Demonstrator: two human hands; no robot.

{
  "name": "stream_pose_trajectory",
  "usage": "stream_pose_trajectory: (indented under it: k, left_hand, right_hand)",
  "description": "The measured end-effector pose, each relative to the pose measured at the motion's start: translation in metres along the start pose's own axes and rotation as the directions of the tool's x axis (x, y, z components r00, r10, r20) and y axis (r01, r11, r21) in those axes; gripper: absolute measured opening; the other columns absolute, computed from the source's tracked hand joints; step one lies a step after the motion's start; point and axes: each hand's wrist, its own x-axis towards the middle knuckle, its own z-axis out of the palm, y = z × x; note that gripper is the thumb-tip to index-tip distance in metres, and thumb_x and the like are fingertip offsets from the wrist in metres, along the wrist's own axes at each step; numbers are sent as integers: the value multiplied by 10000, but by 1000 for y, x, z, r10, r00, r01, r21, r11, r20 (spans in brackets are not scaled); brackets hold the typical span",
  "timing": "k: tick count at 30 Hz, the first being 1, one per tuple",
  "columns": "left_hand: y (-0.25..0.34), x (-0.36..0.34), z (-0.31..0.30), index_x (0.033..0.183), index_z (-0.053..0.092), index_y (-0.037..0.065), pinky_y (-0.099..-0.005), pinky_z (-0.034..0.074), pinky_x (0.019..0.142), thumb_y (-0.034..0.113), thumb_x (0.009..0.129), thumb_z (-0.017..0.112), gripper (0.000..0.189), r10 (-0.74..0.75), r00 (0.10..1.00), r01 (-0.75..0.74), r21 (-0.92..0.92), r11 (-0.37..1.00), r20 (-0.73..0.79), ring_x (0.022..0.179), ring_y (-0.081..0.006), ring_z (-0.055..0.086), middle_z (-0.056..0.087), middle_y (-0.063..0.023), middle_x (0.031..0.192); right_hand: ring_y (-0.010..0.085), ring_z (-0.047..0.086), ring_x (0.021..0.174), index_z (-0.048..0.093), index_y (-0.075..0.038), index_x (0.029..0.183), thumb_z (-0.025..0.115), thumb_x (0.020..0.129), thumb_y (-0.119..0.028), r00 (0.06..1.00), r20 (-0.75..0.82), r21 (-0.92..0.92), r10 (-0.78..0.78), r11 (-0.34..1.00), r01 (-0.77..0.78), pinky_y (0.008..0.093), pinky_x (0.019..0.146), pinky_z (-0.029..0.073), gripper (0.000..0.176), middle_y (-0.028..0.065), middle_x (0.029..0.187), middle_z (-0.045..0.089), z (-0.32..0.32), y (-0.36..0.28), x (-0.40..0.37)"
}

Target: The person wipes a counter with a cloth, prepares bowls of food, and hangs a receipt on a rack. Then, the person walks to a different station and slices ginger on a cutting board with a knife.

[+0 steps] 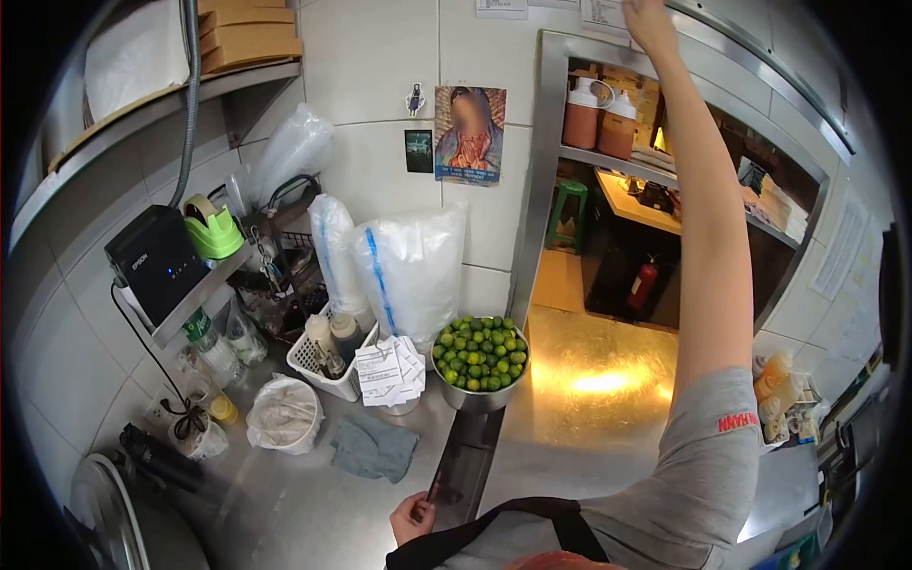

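My right arm reaches far up, and my right hand [650, 23] is at the top edge of the view, beside a printed paper slip [602, 15] on the wall rail. Its fingers are cut off by the frame, so any grip is hidden. Low in the view, my left hand [413, 519] is closed with curled fingers over the steel counter [313, 503]. Whatever it may hold is too small to make out. Nearest to it lie a grey-blue cloth [374, 446] and a dark slot [464, 465] in the counter.
A steel pot of green calamansi [480, 353] stands behind a stack of order slips [390, 372]. To the left are a white basket [323, 359], a bag-lined tub [285, 414] and an Epson printer [156, 256]. A pass-through window [546, 190] with sauce bottles [581, 114] opens at right.
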Motion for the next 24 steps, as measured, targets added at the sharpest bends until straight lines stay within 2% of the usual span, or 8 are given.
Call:
stream_pose_trajectory:
  k: [3,10,11,12,13,14,15,24]
  left_hand:
    - [-11,1,1,1021,641,-48,-197,405,558,9,748,668,280,11,1000,-10,-68,998,12,591,-42,487,614,-24,712]
    - [-13,1,0,981,653,-29,-198,420,564,26,741,686,249,149,987,-147,-26,989,55,604,-47,509,607,0,698]
    - [-11,0,-1,983,656,-25,-198,420,563,31,748,684,243,162,985,-161,-21,987,58,603,-46,509,609,2,700]
    - [-11,0,-1,985,660,-21,-198,419,561,35,756,682,238,178,982,-177,-17,984,57,602,-45,509,610,4,702]
    - [-15,1,0,985,660,-21,-198,419,561,35,756,682,238,170,984,-169,-20,985,55,602,-45,509,610,4,702]
    - [-20,3,-1,992,662,-16,-195,421,563,33,768,679,231,159,986,-156,-43,987,59,602,-43,509,612,6,704]
    - [-24,5,-1,1000,665,-11,-192,423,564,32,780,676,224,150,987,-146,-65,987,61,603,-40,509,613,8,707]
    - [-26,-22,-15,969,664,17,-191,419,475,65,840,663,138,-37,935,153,-309,939,352,516,-48,517,650,-15,715]
  right_hand:
    - [254,619,959,538,-33,1224,491,865,-67,925,-285,-34,-251,967,252,333,762,497,363,191,1097,588,-55,6,-38]
    - [312,560,1036,544,-10,1134,558,835,-42,842,444,502,-307,863,49,359,903,443,301,159,1058,570,-199,-80,-286]
    - [361,543,1047,560,-27,1095,590,802,-54,767,549,594,-332,801,-78,413,898,445,295,191,1119,561,-218,-92,-326]
    - [354,544,1045,564,-35,1124,594,806,-68,534,840,490,-96,557,-671,406,889,452,322,195,1122,563,-217,-84,-395]
    - [332,557,1010,565,-52,1156,599,811,-103,600,684,588,-415,800,-118,388,843,475,351,183,1126,564,-242,-94,-441]
    - [310,595,946,596,-57,1131,591,830,-143,122,986,162,-114,843,-514,378,802,493,313,162,1101,602,-289,-133,-455]
    - [297,631,927,616,-51,1118,587,851,-186,-60,939,282,-338,859,-427,374,813,501,300,152,1063,641,-292,-131,-499]
    - [294,632,936,576,-44,1190,587,878,-200,134,900,365,-414,551,-751,383,819,498,349,159,1056,645,-365,-217,-569]
